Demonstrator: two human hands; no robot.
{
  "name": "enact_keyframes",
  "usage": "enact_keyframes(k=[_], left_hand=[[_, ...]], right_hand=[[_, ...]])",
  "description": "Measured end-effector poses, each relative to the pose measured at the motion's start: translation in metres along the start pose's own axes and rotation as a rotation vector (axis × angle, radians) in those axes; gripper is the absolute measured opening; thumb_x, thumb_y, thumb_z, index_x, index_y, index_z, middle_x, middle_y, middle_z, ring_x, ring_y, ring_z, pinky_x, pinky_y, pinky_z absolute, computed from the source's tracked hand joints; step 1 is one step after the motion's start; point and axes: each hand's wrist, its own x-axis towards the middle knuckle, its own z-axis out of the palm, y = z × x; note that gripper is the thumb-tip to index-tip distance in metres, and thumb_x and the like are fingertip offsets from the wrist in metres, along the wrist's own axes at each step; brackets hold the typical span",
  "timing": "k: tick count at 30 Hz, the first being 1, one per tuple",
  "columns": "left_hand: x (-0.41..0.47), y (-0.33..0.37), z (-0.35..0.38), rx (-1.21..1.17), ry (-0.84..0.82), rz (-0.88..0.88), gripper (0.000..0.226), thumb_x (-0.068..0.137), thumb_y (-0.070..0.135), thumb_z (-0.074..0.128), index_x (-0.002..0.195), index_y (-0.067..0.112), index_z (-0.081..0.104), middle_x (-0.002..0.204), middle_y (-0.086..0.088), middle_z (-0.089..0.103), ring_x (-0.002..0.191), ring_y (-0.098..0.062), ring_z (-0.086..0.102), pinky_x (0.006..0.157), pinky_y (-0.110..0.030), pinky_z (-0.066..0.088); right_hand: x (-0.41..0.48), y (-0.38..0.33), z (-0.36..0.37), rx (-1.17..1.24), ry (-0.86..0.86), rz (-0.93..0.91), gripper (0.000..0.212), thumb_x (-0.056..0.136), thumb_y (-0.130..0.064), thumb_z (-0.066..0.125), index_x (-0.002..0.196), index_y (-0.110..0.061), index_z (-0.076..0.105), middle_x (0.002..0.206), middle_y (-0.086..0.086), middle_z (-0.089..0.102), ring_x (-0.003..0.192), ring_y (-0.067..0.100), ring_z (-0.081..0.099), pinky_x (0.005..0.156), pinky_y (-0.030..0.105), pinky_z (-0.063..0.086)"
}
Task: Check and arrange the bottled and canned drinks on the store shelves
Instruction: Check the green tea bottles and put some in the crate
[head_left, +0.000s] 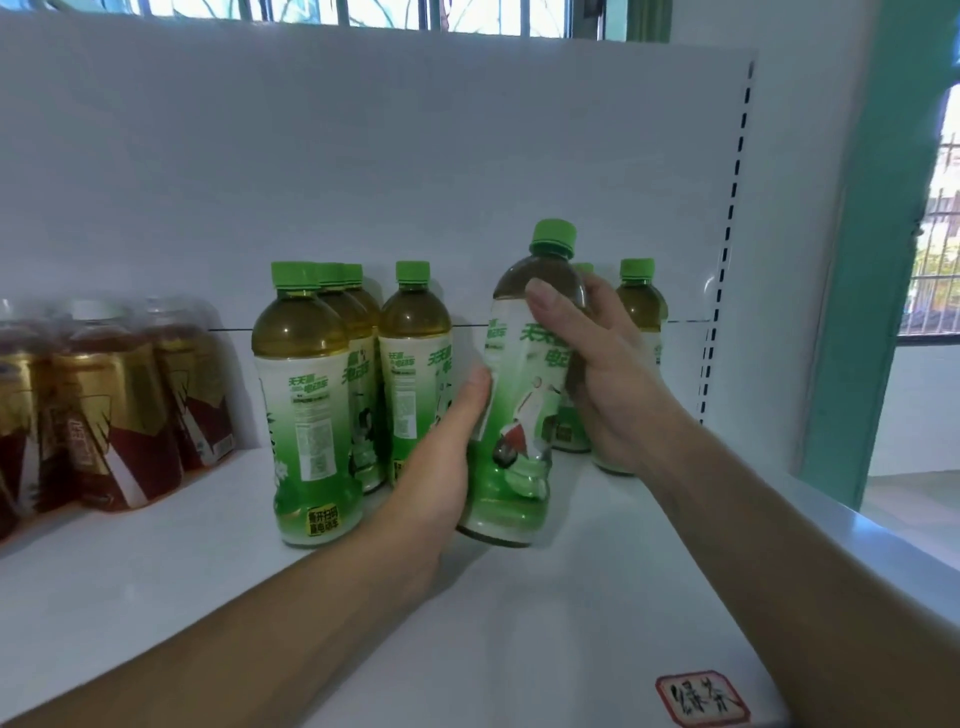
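A green tea bottle (519, 415) with a green cap (554, 239) is being held between both grips over the front part of the white shelf (519, 623). It is being tilted so that the cap is leaning to the right; whether its base is touching the shelf cannot be told. Its lower body is being clasped by the left grip (441, 457), the thumb lying up along the label. Its shoulder is being clasped by the right grip (597, 364), the thumb pressing across the front and the fingers wrapping behind. Just left of the left grip, matching bottles (306, 415) are being displayed upright in two close rows running toward the back panel (363, 156). Behind the right grip, further green-capped bottles (641, 306) are being partly hidden by it. Well to the left of both grips, brown tea bottles (119, 410) with gold labels are being shown blurred. Below the right forearm, at the shelf's front edge, a red-bordered sticker (701, 699) with handwritten characters is being displayed.
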Motion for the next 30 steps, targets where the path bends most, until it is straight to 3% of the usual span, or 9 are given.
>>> enact_keyframes(k=[4,9,13,16,19,22,25,27,30], left_hand=[[-0.0016,0.0029,-0.0039,-0.045,-0.048,-0.158,0.052,0.09,0.059,0.051,0.104,0.016,0.075,0.089,-0.015,0.076,0.071,-0.028,0.072,0.064,-0.037,0.057],[0.0011,-0.0027,-0.002,0.011,-0.009,-0.05,0.042,0.093,0.06,0.049,0.116,0.032,0.071,0.105,0.003,0.077,0.095,-0.015,0.073,0.09,-0.041,0.055],[0.0018,-0.0014,0.002,0.086,-0.003,0.004,0.039,0.098,0.053,0.044,0.082,0.042,0.077,0.084,0.015,0.077,0.081,-0.005,0.074,0.082,-0.035,0.056],[0.0006,0.0013,-0.0001,-0.053,0.014,-0.043,0.04,0.097,0.052,0.047,0.108,0.024,0.073,0.089,-0.002,0.078,0.074,-0.019,0.075,0.067,-0.036,0.059],[0.0001,0.0061,-0.0007,-0.094,-0.009,-0.102,0.051,0.091,0.054,0.05,0.115,0.015,0.071,0.09,-0.012,0.076,0.071,-0.026,0.072,0.059,-0.036,0.058],[0.0023,0.0014,-0.0017,-0.001,-0.002,-0.037,0.048,0.097,0.059,0.041,0.119,0.027,0.07,0.102,-0.005,0.077,0.089,-0.023,0.074,0.077,-0.041,0.06],[0.003,-0.0017,-0.0029,0.044,0.059,0.002,0.043,0.097,0.061,0.04,0.118,0.037,0.069,0.105,0.004,0.077,0.099,-0.018,0.073,0.095,-0.049,0.055],[0.0023,0.0,-0.0037,0.02,0.08,-0.05,0.047,0.097,0.06,0.044,0.11,0.028,0.075,0.099,-0.005,0.077,0.091,-0.025,0.074,0.09,-0.05,0.057],[-0.0015,0.003,-0.0037,-0.066,-0.01,-0.226,0.056,0.098,0.056,0.042,0.103,0.01,0.074,0.087,-0.016,0.073,0.071,-0.03,0.071,0.063,-0.038,0.058]], right_hand=[[-0.0003,-0.0002,-0.0024,0.096,-0.088,0.137,0.062,0.081,-0.038,0.069,0.133,-0.006,0.057,0.112,0.011,0.069,0.104,0.027,0.067,0.097,0.046,0.055],[-0.0029,-0.002,-0.001,-0.026,0.001,-0.016,0.039,0.079,-0.031,0.081,0.11,-0.015,0.065,0.09,0.002,0.074,0.083,0.018,0.072,0.079,0.039,0.058],[-0.0015,0.0013,-0.0015,-0.064,-0.011,0.0,0.054,0.076,-0.035,0.081,0.122,-0.015,0.062,0.102,0.004,0.075,0.093,0.021,0.073,0.086,0.04,0.058],[-0.0028,0.002,0.0,0.014,-0.083,0.151,0.058,0.084,-0.038,0.07,0.133,-0.009,0.058,0.108,0.007,0.074,0.098,0.022,0.071,0.091,0.043,0.056],[-0.003,0.001,-0.003,-0.021,-0.074,0.106,0.056,0.083,-0.035,0.073,0.131,-0.009,0.06,0.109,0.008,0.074,0.097,0.022,0.07,0.09,0.043,0.057],[-0.0051,-0.0029,-0.0002,-0.042,-0.01,-0.032,0.062,0.074,-0.031,0.077,0.13,-0.011,0.06,0.112,0.004,0.073,0.096,0.018,0.072,0.081,0.033,0.058],[-0.0032,0.0,0.0018,-0.098,0.046,-0.106,0.063,0.072,-0.029,0.086,0.127,-0.018,0.058,0.121,0.003,0.07,0.104,0.019,0.072,0.086,0.034,0.058],[-0.0014,0.0016,0.0019,-0.089,0.016,-0.033,0.065,0.074,-0.034,0.081,0.131,-0.019,0.054,0.116,0.002,0.071,0.101,0.018,0.072,0.087,0.036,0.058],[-0.0028,-0.0009,0.002,-0.012,-0.086,0.125,0.067,0.077,-0.044,0.069,0.135,-0.014,0.053,0.116,0.007,0.073,0.106,0.024,0.071,0.094,0.046,0.056]])
